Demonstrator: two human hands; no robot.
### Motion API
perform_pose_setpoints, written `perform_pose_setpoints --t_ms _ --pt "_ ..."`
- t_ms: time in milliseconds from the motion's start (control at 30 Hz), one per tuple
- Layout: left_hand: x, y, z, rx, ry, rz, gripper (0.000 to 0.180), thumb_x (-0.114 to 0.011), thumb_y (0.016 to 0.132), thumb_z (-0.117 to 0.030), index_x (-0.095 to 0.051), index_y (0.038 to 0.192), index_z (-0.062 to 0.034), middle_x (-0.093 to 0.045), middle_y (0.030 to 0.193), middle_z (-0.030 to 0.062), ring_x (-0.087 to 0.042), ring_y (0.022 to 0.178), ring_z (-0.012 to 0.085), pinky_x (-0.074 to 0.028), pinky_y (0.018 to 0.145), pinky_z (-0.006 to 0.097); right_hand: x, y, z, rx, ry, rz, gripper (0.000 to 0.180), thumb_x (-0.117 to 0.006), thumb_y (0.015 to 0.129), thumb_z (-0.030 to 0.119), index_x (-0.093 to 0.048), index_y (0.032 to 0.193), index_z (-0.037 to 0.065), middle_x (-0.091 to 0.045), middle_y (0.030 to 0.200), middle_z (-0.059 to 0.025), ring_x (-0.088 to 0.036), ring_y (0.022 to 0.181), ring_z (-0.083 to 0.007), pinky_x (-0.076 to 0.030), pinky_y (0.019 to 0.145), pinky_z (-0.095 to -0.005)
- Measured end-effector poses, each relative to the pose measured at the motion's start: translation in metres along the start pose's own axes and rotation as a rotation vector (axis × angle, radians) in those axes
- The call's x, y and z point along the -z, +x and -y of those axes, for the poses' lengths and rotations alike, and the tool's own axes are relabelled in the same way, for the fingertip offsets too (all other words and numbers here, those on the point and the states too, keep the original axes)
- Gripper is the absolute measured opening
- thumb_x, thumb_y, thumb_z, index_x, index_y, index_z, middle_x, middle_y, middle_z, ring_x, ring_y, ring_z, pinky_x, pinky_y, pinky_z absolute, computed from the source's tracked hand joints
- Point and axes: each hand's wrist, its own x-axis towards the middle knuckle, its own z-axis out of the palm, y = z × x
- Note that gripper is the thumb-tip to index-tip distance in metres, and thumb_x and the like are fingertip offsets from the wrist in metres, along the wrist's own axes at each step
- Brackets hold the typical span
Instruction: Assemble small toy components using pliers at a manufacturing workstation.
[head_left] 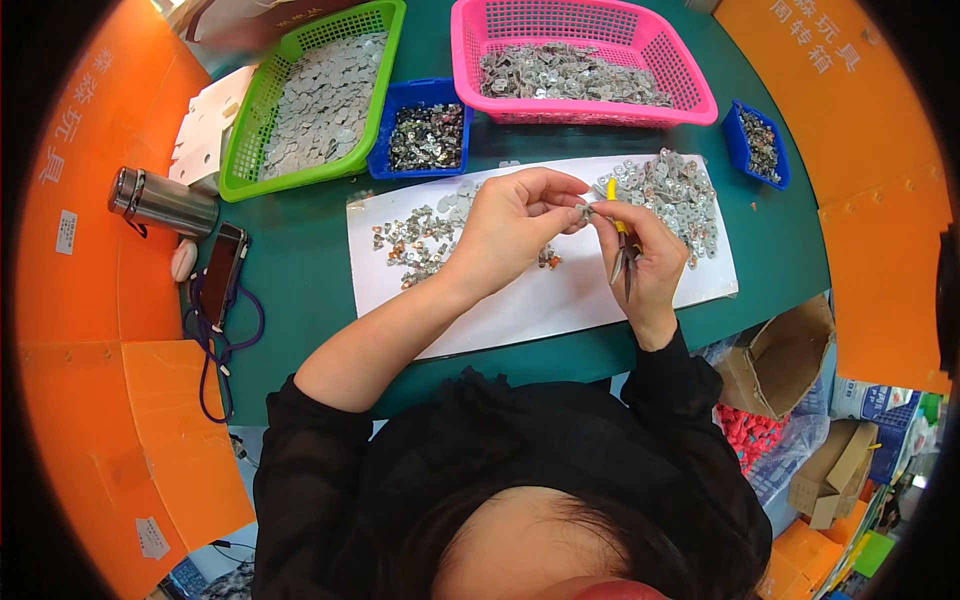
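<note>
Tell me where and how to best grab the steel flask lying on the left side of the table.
Take the steel flask around the middle of its round body, coming down from above. It lies on its side on the green table, so the long barrel is exposed. The cap end points to the orange wall, leaving little room there.

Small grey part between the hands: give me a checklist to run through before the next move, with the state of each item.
1. Small grey part pinched in the left hand fingertips: ok.
2. Yellow-handled pliers held in the right hand: ok.
3. Plier tips seated on the part: cannot tell, too small to see.
4. Both hands over the white sheet, so a dropped piece lands on it: ok.
5. Loose piles of parts on the sheet near the hands: ok.
6. Pink basket and green basket upright behind the sheet: ok.
</note>
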Motion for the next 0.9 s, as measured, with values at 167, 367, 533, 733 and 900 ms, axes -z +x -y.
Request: perform_pose_setpoints --t_ms 167,367,533,733,900 --pt "-0.002 -0.001 -0.003 0.002 0.004 0.009 0.025 -0.066 0.089 0.002 -0.064 0.113 0.0067 -0.069 0.098 0.0090 -0.068 0.087 0.0121 -0.055 0.077 0.024 0.001 0.000 -0.001 0.015 -0.005 0.010 0.015 -0.073 0.085 -0.002 -0.069 0.100 0.002 -0.068 0.078 -0.0062 -0.059 0.063 -0.0087 -0.045 0.057 -0.0212" --pt "-0.002 -0.013 -0.011 0.006 -0.171 -0.051 0.024 -0.065 0.090 0.002 -0.064 0.114 0.0060 -0.068 0.099 0.0095 -0.069 0.090 0.0149 -0.056 0.080 0.025 0.008 -0.002 0.007 -0.272 0.292 0.031 0.029 -0.064 0.091 -0.004 -0.058 0.118 0.001 -0.054 0.080 0.0006 -0.045 0.064 -0.0057 -0.041 0.061 -0.0199" --pt "0.005 -0.035 -0.032 0.070 -0.302 -0.101 0.025 -0.064 0.091 0.001 -0.063 0.116 0.0042 -0.067 0.105 0.0103 -0.070 0.095 0.0199 -0.056 0.085 0.027 0.020 -0.007 0.004 -0.485 0.813 0.141 0.023 -0.050 0.102 0.011 -0.054 0.122 0.001 -0.055 0.089 -0.0054 -0.053 0.073 -0.0093 -0.045 0.063 -0.0224" --pt "0.018 -0.059 -0.038 0.085 -0.482 -0.109 0.026 -0.065 0.091 0.001 -0.063 0.118 0.0018 -0.067 0.108 0.0100 -0.069 0.097 0.0209 -0.057 0.087 0.028 0.032 -0.027 0.024 -0.972 1.120 0.794 0.038 -0.046 0.103 0.031 -0.057 0.110 -0.005 -0.064 0.068 -0.0148 -0.063 0.052 -0.0190 -0.050 0.049 -0.0265" --pt "0.025 -0.072 -0.036 -0.015 -0.483 -0.086 0.025 -0.065 0.091 0.001 -0.063 0.116 0.0013 -0.067 0.106 0.0111 -0.069 0.096 0.0200 -0.057 0.085 0.028 0.015 -0.066 0.025 -1.043 1.217 0.994 0.040 -0.051 0.101 0.038 -0.061 0.092 0.000 -0.067 0.087 -0.0145 -0.065 0.085 -0.0197 -0.049 0.079 -0.0286"
